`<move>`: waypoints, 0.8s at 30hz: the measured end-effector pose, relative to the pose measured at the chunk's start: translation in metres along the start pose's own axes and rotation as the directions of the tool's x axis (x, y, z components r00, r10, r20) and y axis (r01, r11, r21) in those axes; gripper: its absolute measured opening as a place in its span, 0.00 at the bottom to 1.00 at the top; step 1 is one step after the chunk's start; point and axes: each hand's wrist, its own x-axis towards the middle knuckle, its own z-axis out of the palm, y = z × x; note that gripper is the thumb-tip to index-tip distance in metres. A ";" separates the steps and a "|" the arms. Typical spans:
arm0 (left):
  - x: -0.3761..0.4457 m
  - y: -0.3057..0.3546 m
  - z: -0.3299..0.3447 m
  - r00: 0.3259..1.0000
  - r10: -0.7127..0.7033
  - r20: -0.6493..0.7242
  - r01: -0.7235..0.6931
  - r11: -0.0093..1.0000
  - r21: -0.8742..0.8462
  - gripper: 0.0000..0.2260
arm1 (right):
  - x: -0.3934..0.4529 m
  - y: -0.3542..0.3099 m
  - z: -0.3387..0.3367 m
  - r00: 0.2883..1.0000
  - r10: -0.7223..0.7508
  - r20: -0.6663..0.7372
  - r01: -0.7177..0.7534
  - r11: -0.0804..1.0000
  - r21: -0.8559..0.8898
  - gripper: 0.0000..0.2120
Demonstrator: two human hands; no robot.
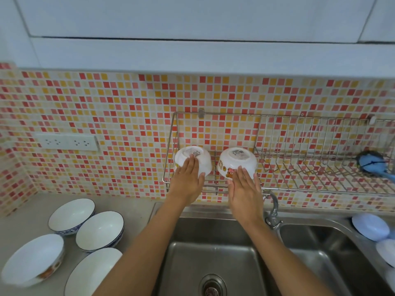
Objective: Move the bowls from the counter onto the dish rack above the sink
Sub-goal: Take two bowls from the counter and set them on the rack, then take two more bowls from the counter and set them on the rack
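Two inverted bowls, one (193, 160) under the left hand (188, 180) and one (237, 162) under the right hand (243, 186), sit on the rack (299, 189), flat fingers resting on them, grip uncertain; four bowls (100, 230) remain on the counter (136, 212).

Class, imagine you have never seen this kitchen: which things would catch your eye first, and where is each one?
First, the left hand and right hand reach over the sink, each resting flat on an upturned white bowl, the left bowl and the cartoon-printed bowl, on the wire dish rack. Behind them, the red, pink and yellow mosaic wall dominates. Four empty bowls wait on the counter at lower left.
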 end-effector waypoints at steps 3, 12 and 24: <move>0.001 0.000 0.004 0.999 -0.005 -0.035 0.006 0.999 0.032 0.31 | 0.000 -0.001 0.001 1.000 0.020 0.020 -0.020 1.000 0.008 0.27; -0.051 -0.023 0.008 0.988 0.095 -0.121 -0.095 0.995 0.001 0.29 | -0.039 -0.033 0.010 0.996 0.035 0.087 -0.048 0.988 0.147 0.28; -0.207 -0.210 0.008 0.946 -0.323 -0.009 0.318 0.936 -0.153 0.31 | -0.136 -0.237 0.079 0.827 -0.264 0.496 -0.056 0.839 0.541 0.32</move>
